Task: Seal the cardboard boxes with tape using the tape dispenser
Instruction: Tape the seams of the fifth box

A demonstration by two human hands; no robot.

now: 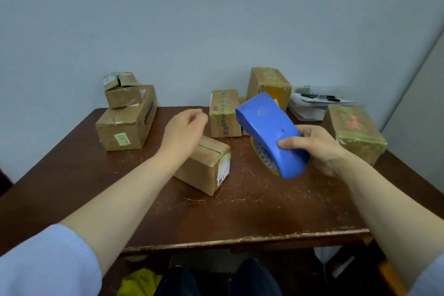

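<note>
Now the right hand (317, 149) grips the tape dispenser (266, 127) and the loose, empty left hand (185, 125) hangs over the small box (206, 166), which likely needs holding down next.

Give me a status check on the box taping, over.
Right grip holding blue tape dispenser. Left grip empty, above the near box. Nothing between dispenser and box.
</note>
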